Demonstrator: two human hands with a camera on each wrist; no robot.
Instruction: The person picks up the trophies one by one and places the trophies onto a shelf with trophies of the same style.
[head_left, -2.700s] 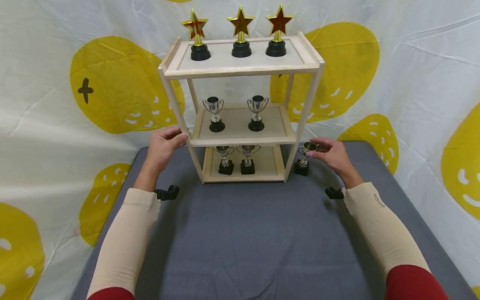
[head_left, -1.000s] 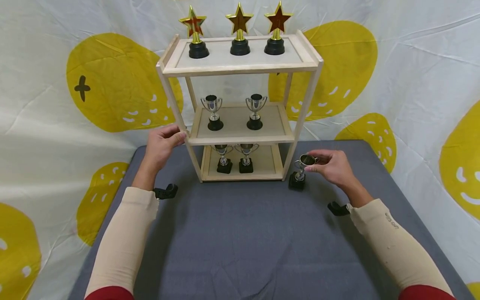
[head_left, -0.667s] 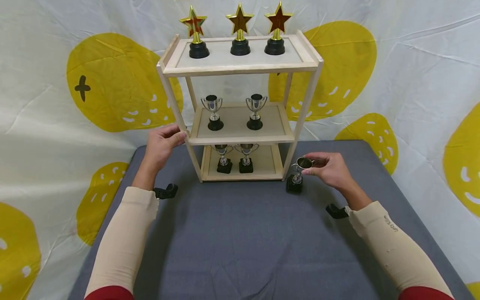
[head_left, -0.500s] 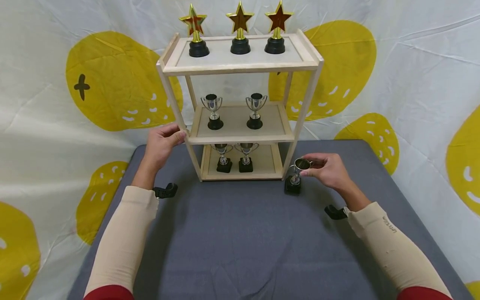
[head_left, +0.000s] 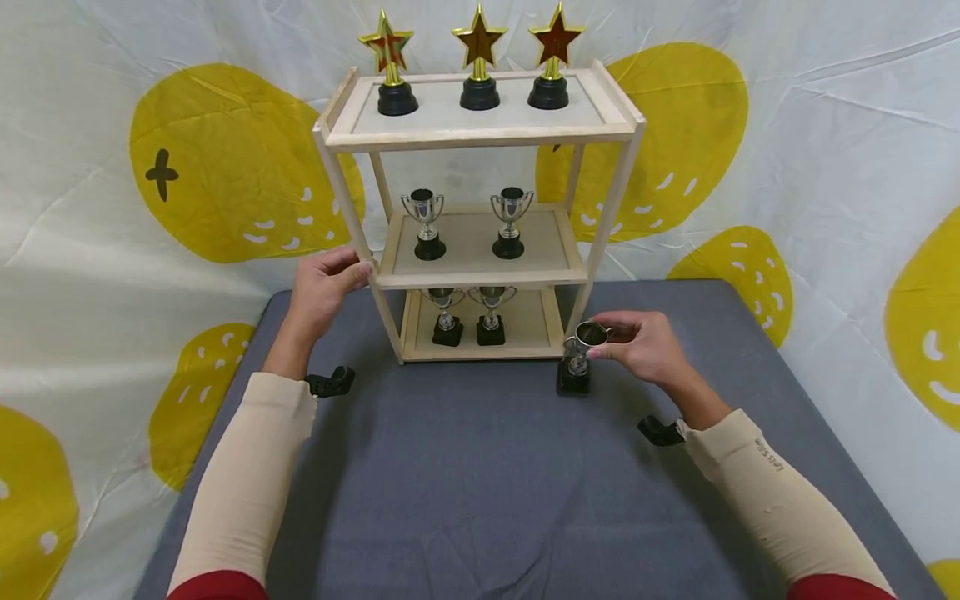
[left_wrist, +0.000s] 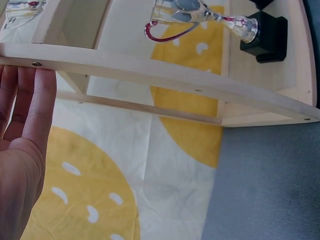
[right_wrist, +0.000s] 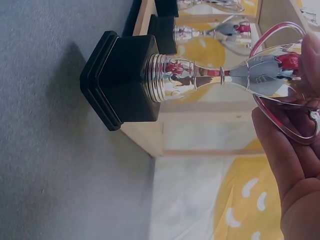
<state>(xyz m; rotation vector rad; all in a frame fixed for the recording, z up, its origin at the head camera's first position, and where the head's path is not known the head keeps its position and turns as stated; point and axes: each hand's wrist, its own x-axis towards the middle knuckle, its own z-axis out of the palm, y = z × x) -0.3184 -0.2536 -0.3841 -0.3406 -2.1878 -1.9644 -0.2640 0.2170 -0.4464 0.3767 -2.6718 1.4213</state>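
My right hand (head_left: pixel 643 343) pinches a small silver trophy cup (head_left: pixel 576 363) by its bowl, just outside the front right corner of the wooden shelf (head_left: pixel 480 280). The trophy's square black base (right_wrist: pixel 127 80) appears slightly above the cloth, its shadow apart from it. My left hand (head_left: pixel 321 292) grips the shelf's front left post at middle-shelf height; in the left wrist view its fingertips meet the post (left_wrist: pixel 125 70). Two similar silver trophies (head_left: pixel 447 327) (head_left: pixel 491 327) stand on the left and middle of the bottom shelf, their tops partly hidden by the middle shelf's edge.
Two round-based silver cups (head_left: pixel 429 237) (head_left: pixel 509 233) stand on the middle shelf. Three gold star trophies (head_left: pixel 397 93) (head_left: pixel 480 90) (head_left: pixel 549 88) stand on top. A grey cloth (head_left: pixel 465 475) covers the table, and a white curtain with yellow figures (head_left: pixel 247 158) hangs behind.
My right hand has brought the trophy from beside the shelf's right side toward me, then leftward to the front right corner. The left hand has stayed on the post.
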